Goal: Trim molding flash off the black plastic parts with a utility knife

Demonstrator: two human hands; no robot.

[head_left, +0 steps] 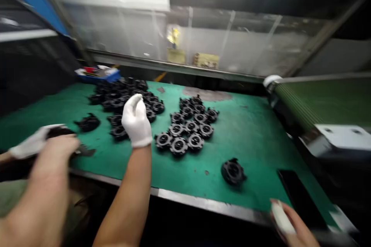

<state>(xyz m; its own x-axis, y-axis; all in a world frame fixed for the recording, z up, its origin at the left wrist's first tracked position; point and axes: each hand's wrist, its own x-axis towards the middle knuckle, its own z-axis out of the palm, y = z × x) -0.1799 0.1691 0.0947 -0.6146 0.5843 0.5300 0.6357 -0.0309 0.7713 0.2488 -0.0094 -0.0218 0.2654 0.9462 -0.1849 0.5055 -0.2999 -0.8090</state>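
My left hand (136, 121), in a white glove, is raised over the near edge of a heap of black ring-shaped plastic parts (116, 100). Its fingers are bent and pinched together; whether anything is between them I cannot make out. At the lower right my bare right hand (300, 231) is closed around a small white rounded object (281, 219), blurred and partly cut off. A cluster of similar parts (191, 126) lies flat between my hands. One single part (233, 171) sits nearer the front edge, toward my right hand.
A co-worker's gloved hand (31, 142) and bare forearm (46, 185) meet at a black part on the left. Another part (88, 122) lies nearby. A black phone-like slab (300, 197) rests at right. Behind are a blue tray (111, 76) and a green conveyor belt (327, 96).
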